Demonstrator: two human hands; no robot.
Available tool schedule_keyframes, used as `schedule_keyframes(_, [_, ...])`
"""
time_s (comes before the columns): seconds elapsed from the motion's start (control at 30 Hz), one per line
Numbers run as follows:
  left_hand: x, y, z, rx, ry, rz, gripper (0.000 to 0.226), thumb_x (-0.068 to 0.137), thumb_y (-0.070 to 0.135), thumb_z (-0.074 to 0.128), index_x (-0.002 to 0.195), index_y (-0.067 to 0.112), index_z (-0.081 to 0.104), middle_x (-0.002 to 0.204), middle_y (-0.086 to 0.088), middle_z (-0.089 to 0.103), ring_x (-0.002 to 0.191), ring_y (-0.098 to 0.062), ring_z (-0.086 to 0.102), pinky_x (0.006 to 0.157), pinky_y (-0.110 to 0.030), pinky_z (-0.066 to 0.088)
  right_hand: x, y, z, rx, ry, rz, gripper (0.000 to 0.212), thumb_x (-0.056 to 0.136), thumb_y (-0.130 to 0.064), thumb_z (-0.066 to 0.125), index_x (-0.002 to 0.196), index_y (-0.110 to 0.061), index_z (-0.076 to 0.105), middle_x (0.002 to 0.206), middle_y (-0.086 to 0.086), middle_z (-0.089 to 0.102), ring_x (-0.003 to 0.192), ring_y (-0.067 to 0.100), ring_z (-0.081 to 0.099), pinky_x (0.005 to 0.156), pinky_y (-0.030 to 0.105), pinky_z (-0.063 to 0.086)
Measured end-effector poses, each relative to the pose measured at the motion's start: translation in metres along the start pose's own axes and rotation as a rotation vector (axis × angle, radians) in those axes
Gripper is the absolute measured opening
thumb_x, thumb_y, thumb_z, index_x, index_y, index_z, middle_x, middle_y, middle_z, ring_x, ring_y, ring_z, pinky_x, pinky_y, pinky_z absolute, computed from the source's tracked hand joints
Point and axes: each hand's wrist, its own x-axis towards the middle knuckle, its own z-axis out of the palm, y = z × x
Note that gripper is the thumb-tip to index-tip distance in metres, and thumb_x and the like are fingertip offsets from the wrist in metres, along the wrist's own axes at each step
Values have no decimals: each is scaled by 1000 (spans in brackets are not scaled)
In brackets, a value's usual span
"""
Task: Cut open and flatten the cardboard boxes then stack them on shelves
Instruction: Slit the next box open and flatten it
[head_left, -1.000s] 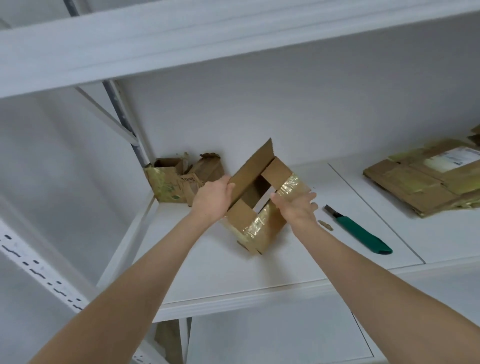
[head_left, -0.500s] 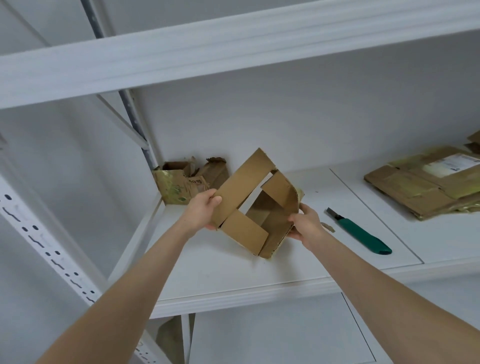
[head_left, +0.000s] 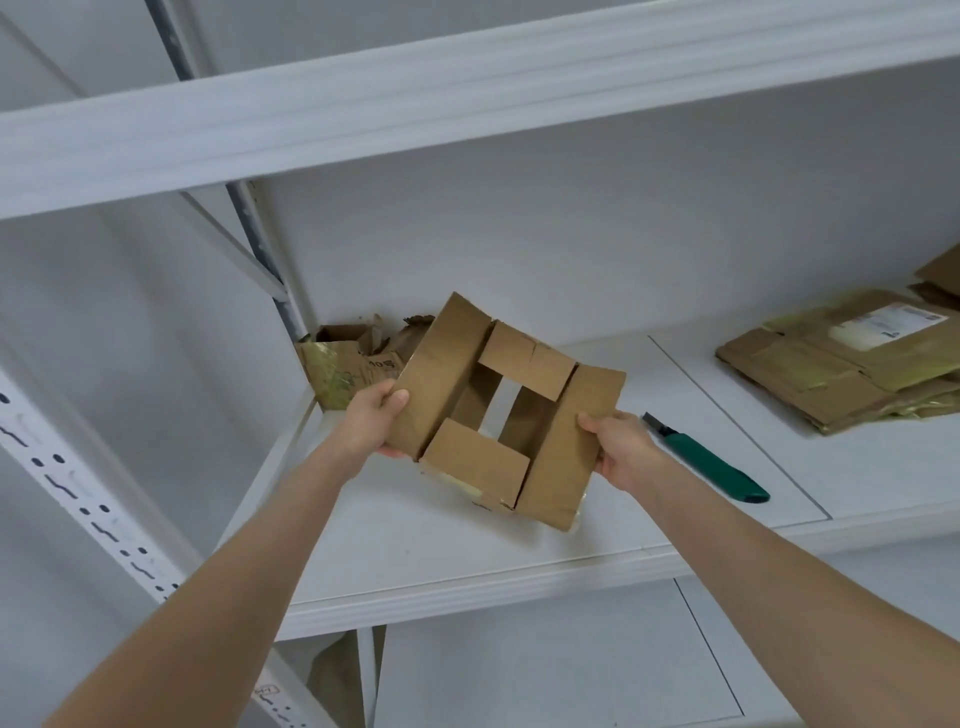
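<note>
Box (head_left: 475, 457) spread open, flat pile (head_left: 831, 366) off right.
Your left hand (head_left: 371, 423) and right hand (head_left: 623, 449) pinch its opposite flaps; the pile seems nearer your right.

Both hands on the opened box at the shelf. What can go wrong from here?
1. The left hand and right hand grip the box only at opposite side flaps; squeezing it flat could buckle it or let it slip.
2. The green knife lies on the shelf close beside the right hand, blade end towards it; the hand or box might catch it or sweep it off the edge.
</note>
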Motion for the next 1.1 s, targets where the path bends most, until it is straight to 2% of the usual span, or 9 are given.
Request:
schedule_keyframes(0.1, [-1,6,-5,-31,-65,-4,20,105,23,40,114,18,56,98,-3,63,82,-15,63,50,-22,55,1,3,-9,-226,127,-15,51,92,-19,67,134,-5,42,127,15,58,105,29,60,85,41,52])
schedule_keyframes(0.2, [-3,11,-4,49,-84,44,22,104,22,40,114,15,58,98,-5,62,81,-16,62,49,-22,55,6,1,-18,-1082,381,-303,90,87,-31,72,151,-14,12,152,18,30,136,37,36,104,48,38])
schedule_keyframes(0.33, [-4,31,6,266,-157,189,23,104,21,40,100,10,60,88,-6,56,79,-19,59,53,-28,55,5,-14,-2,-1517,278,-568,95,91,-61,50,155,-14,-1,162,14,9,149,34,4,120,45,11])
schedule_keyframes(0.47, [-5,53,14,403,-226,306,24,103,20,42,90,4,55,77,-2,49,69,-17,55,55,-35,56,0,-12,15,-1411,323,-488,118,76,-67,66,154,-13,-4,155,14,23,137,35,33,105,49,37])
schedule_keyframes(0.6, [-1,57,4,584,-145,340,23,102,27,42,93,14,58,77,2,57,68,-23,64,66,-47,57,-3,-10,12,-1414,258,-559,83,93,-41,56,152,-12,6,127,9,47,97,29,58,70,36,45])
schedule_keyframes(0.7, [0,48,-5,835,15,322,22,103,34,38,104,28,59,94,3,62,88,-22,61,74,-41,52,-2,-18,10,-1134,84,-551,33,100,-21,40,129,-6,47,103,10,59,86,28,55,74,36,45])
schedule_keyframes(0.87, [1,21,-5,551,324,212,25,98,31,54,121,22,59,116,-1,63,109,-24,58,79,-32,46,-2,-18,9,-607,49,-401,24,100,-24,52,107,-5,65,110,16,65,93,28,58,81,35,45])
schedule_keyframes(1.0, [3,-4,12,-31,443,-202,107,64,52,83,147,10,30,146,-14,39,131,-33,43,107,-47,40,-1,-11,22,-607,99,-422,27,99,-26,53,103,-2,65,104,15,67,94,31,61,85,40,50])
schedule_keyframes(1.1, [8,-22,26,-57,288,-332,133,43,67,83,148,9,25,142,-16,44,128,-34,45,105,-51,42,-4,-9,30,-631,86,-443,28,100,-28,52,102,-3,65,101,13,66,95,31,61,86,40,49])
